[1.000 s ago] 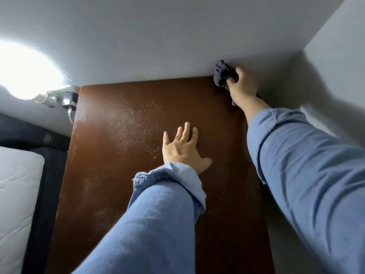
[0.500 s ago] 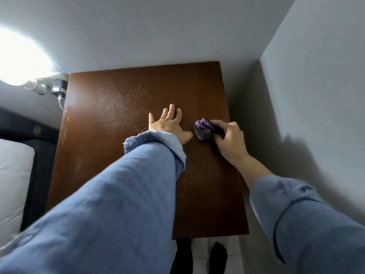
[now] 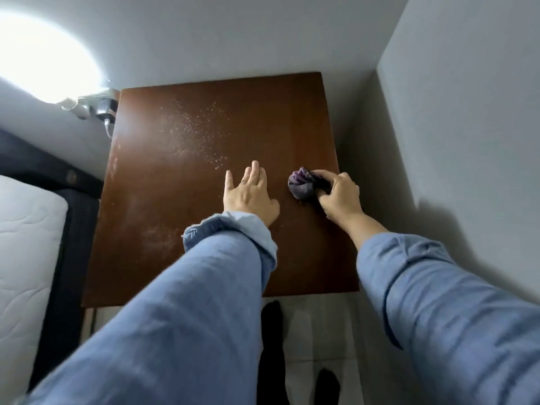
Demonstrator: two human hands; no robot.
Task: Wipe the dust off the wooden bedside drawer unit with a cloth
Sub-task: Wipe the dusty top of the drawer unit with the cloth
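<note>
While the view looks straight down from head height, a small purple cloth [image 3: 302, 184] sits bunched into a ball on the right half of the wooden bedside drawer unit [image 3: 181, 176], pressed against its top. The right hand [image 3: 339, 197] grips it from the near side, fingers curled around the wad. Soft and light, the cloth should squash under pressure and hold best gathered in the palm, as it is now. The left hand [image 3: 248, 194] rests flat on the wood just beside it, fingers straight and slightly spread, holding nothing. Pale dust specks [image 3: 195, 133] lie scattered beyond the left hand toward the far left corner, with a fainter patch near its sleeve, so that side seems unwiped. A grey wall [image 3: 467, 141] runs close along the right edge. At the far left corner a charger plug [image 3: 103, 111] hangs under a bright lamp [image 3: 38, 51]; the resting left hand and this plug could hamper a leftward sweep. A white mattress [image 3: 26, 244] lies left.
</note>
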